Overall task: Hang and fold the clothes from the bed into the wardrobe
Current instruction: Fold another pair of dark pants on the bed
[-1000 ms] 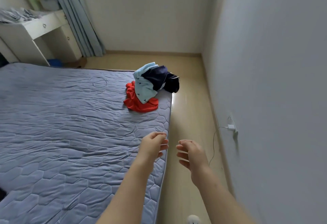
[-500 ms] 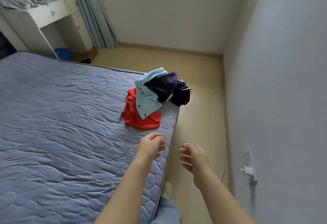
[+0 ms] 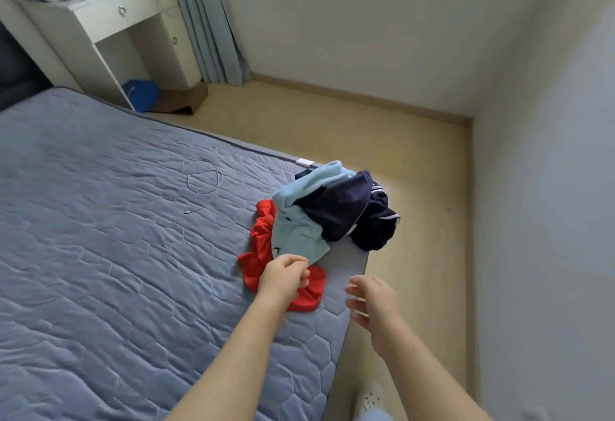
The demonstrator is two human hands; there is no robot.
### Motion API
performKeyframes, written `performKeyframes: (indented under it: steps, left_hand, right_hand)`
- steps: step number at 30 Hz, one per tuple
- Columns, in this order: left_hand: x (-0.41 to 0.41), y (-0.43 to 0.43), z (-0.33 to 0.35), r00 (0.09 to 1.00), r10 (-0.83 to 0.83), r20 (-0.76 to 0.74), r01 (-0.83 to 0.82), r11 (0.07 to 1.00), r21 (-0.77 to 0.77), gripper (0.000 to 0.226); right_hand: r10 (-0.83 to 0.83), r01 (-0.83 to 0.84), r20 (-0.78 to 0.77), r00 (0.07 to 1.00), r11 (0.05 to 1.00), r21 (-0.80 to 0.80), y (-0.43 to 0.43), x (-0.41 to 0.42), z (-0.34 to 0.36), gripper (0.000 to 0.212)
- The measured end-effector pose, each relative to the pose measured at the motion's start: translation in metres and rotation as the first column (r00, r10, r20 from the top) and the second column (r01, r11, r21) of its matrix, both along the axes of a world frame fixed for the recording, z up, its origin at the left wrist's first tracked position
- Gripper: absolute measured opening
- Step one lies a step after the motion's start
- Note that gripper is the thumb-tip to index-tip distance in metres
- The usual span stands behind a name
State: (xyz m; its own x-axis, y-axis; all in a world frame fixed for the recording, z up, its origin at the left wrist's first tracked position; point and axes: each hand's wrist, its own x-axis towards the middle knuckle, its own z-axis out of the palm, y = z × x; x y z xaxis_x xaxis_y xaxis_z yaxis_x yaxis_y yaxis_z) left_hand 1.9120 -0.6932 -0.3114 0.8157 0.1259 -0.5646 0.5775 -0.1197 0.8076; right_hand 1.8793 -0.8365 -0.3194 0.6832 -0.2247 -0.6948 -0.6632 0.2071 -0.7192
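Three garments lay heaped as one clothes pile on a corner of the bed. A red garment sat lowest, spread flat on the bed's quilted cover. A light blue garment with small dark marks lay across it. A navy garment with thin white trim sat on top, and part of it drooped over the bed's side edge.

All three appeared soft, light and limp. In the inspector's judgement they would sag and drag one another if pulled from beneath. The navy garment would best be taken first, by a bunched upper fold, and lifted clear before the others.

The left hand hovered above the bed over the red garment's near edge. Its fingers were loosely curled, with no cloth seen between them, and contact with the fabric could not be confirmed. The right hand hung just off the bed's side edge, its fingers relaxed, parted and holding nothing.

A thin cable lay coiled further in on the bed, well apart from the pile. No wardrobe was in view.
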Motion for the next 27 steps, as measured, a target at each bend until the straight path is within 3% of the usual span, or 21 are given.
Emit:
performKeyframes:
  steps: [9,18,23,25,27]
  left_hand:
    - [0.148,-0.035,-0.028,0.992,0.113,-0.049,-0.112,0.994,0.015,0.017]
    - [0.305,-0.083,-0.063,0.923,0.336,-0.189,-0.329,0.942,0.069,0.018]
    - [0.369,-0.117,-0.128,0.924,0.237,-0.3,-0.172,0.958,0.228,0.015]
    - [0.386,-0.126,-0.15,0.936,0.135,-0.325,-0.015,0.938,0.346,0.017]
    - [0.397,-0.133,-0.175,0.93,-0.089,-0.356,0.244,0.876,0.416,0.043]
  right_hand:
    - [0.109,-0.11,-0.033,0.993,0.994,-0.027,-0.049,0.164,-0.024,0.01]
    - [0.272,-0.277,-0.144,0.952,0.961,-0.018,-0.096,0.348,-0.072,0.008]
    - [0.303,-0.318,-0.251,0.919,0.948,-0.021,-0.12,0.422,-0.132,0.012]
    - [0.288,-0.307,-0.3,0.909,0.952,-0.017,-0.128,0.442,-0.154,0.022]
    - [0.265,-0.289,-0.326,0.907,0.957,-0.026,-0.135,0.457,-0.175,0.039]
